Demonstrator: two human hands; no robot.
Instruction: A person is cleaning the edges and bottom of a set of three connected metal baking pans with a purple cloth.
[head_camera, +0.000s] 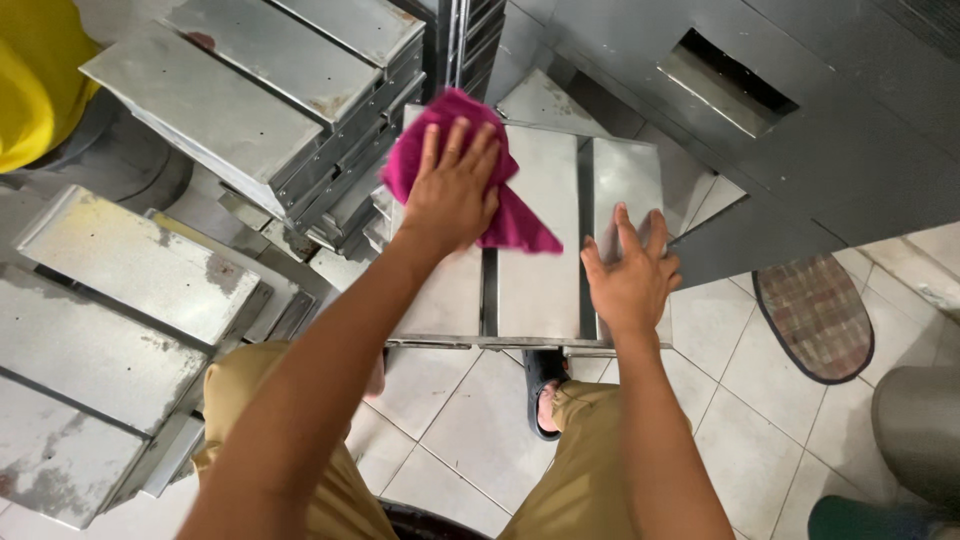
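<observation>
Stacks of metal baking tins occupy the upper left, with further upturned tins lying along the left edge over a pale tiled floor; a round woven mat lies to the right, near a grey metal cabinet wall. At centre, a strapped set of loaf tins sits bottom-up in front of the person's knees, three flat undersides side by side. The left hand lies flat, fingers spread, pressing a magenta cloth onto the far left part of the set; it presses rather than clenches. The right hand is open, palm down, touching the right-hand tin and steadying it. Judged from this, wiping of the undersides is in hand, with the cloth at the far left corner. The next move appears to call for drawing the cloth across the middle and right tins while the right hand shifts clear yet keeps the set from sliding.
</observation>
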